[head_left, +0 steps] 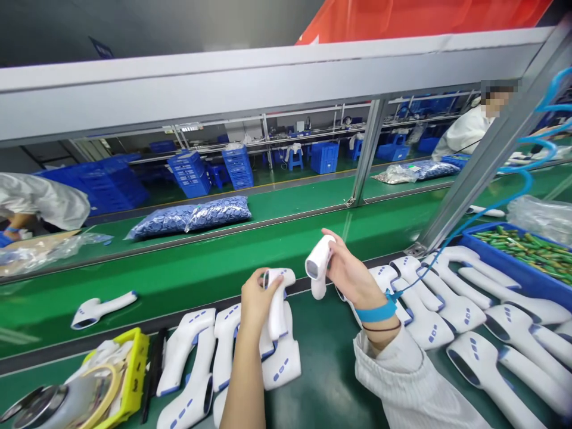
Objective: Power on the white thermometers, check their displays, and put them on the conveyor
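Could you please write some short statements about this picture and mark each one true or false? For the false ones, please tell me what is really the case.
1. The right hand holds a white infrared thermometer. True.
2. The left hand wears a glove. False: it is bare and holds another white thermometer.
3. A blue wrist strap circles the right wrist. True.
4. The blue crate is full of white thermometers. False: it holds green rod-like parts.
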